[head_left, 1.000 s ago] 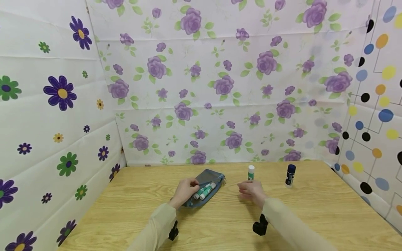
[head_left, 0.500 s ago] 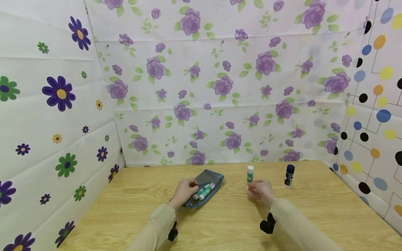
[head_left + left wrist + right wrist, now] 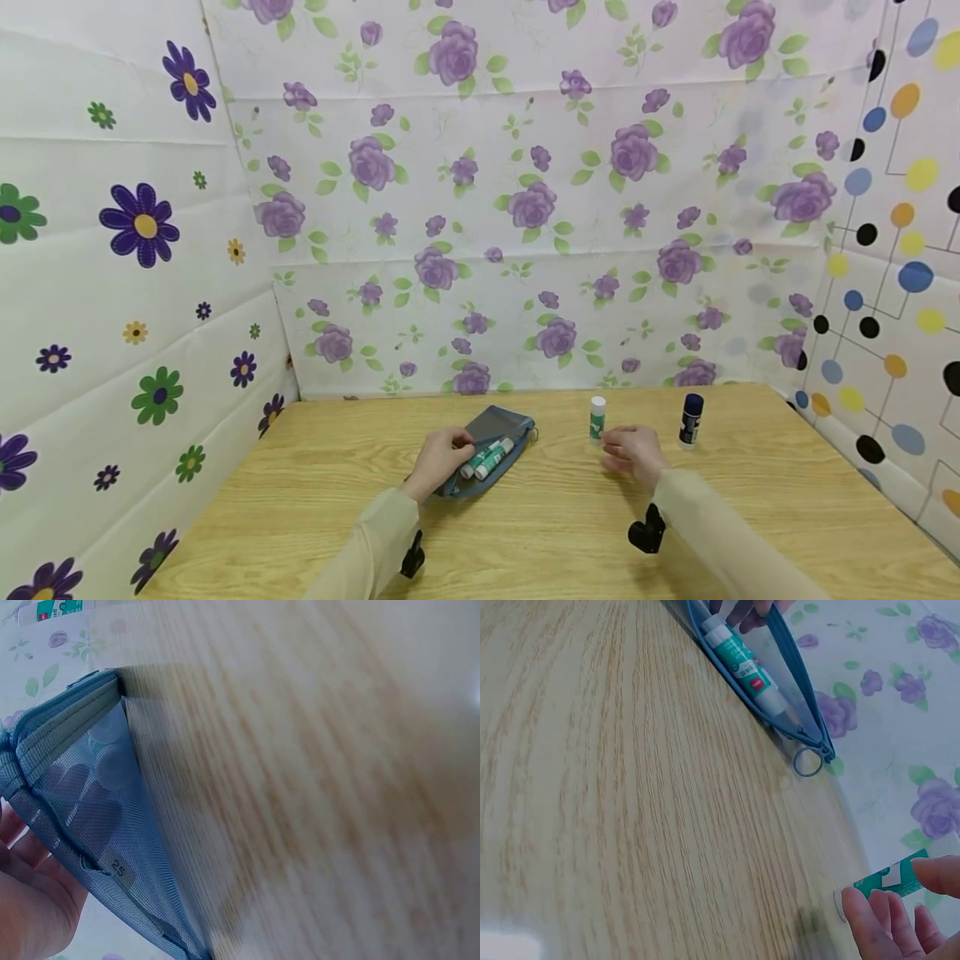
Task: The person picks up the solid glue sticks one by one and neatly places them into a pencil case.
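My left hand holds up the edge of a blue mesh zip pouch lying open on the table; its see-through side fills part of the left wrist view. Two green-and-white glue sticks lie in the pouch's mouth, one of them plain in the right wrist view. To the right, another green-and-white glue stick stands upright. My right hand is just right of it, fingertips right at its lower side. In the right wrist view, thumb and parted fingers overlap this glue stick.
A dark-blue-capped tube stands upright on the wood-grain table, right of my right hand. A metal ring hangs at the pouch's zipper end. Flower-printed sheets wall off the back and left; a dotted one is on the right.
My right hand has moved rightward from the space beside the pouch, passing in front of the standing glue stick to its right side. My left hand and the pouch stay put.
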The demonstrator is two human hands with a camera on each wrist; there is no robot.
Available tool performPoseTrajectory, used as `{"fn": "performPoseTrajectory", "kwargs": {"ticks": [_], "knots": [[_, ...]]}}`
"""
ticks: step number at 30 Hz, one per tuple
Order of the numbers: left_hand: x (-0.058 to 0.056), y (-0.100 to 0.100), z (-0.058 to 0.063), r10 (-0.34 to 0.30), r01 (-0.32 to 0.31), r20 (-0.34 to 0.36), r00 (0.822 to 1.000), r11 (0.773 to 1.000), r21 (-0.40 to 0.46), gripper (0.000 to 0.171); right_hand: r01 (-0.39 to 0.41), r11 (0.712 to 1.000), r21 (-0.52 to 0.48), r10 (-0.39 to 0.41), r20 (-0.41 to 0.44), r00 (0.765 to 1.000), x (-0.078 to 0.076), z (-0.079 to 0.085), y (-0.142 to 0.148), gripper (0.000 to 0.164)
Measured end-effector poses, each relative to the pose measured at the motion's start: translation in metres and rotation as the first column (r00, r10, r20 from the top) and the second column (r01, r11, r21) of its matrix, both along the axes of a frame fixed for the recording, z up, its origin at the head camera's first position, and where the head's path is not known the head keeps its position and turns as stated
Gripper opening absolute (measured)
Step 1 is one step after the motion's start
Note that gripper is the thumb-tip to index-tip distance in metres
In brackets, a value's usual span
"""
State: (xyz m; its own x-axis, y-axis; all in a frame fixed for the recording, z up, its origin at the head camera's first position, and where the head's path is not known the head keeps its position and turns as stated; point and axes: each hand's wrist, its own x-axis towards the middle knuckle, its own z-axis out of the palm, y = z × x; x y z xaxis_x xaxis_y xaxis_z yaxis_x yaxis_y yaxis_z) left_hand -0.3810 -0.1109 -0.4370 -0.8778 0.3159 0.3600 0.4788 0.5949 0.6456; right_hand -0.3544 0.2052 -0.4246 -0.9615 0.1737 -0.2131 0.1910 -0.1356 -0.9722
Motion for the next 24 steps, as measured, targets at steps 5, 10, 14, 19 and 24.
{"fn": "performPoseTrajectory", "kwargs": {"ticks": [5, 10, 14, 19, 24], "knots": [[0.0, 0.0, -0.001, 0.003, -0.003, 0.009, 1.0, 1.0, 0.004, 0.009, -0.015, 1.0, 0.003, 0.015, -0.03, 0.999, -0.003, 0.002, 0.002, 0.052], [-0.001, 0.0, -0.002, 0.002, -0.002, 0.009, 1.0, 1.0, 0.007, 0.009, -0.01, 0.999, 0.047, 0.014, -0.087, 0.996, -0.006, -0.001, 0.003, 0.052], [-0.002, 0.001, -0.003, 0.0, 0.0, 0.001, 1.0, 1.0, 0.003, 0.008, 0.033, 0.992, 0.121, -0.016, -0.133, 0.991, -0.009, -0.003, 0.002, 0.048], [-0.003, 0.001, -0.003, 0.0, 0.0, -0.006, 1.0, 1.0, 0.003, 0.008, 0.108, 0.977, 0.184, -0.07, -0.2, 0.977, -0.014, -0.007, 0.0, 0.041], [-0.003, 0.0, -0.004, 0.004, -0.004, -0.007, 1.0, 1.0, 0.001, 0.008, 0.103, 0.98, 0.17, -0.057, -0.259, 0.964, -0.021, -0.013, 0.002, 0.041]]}}
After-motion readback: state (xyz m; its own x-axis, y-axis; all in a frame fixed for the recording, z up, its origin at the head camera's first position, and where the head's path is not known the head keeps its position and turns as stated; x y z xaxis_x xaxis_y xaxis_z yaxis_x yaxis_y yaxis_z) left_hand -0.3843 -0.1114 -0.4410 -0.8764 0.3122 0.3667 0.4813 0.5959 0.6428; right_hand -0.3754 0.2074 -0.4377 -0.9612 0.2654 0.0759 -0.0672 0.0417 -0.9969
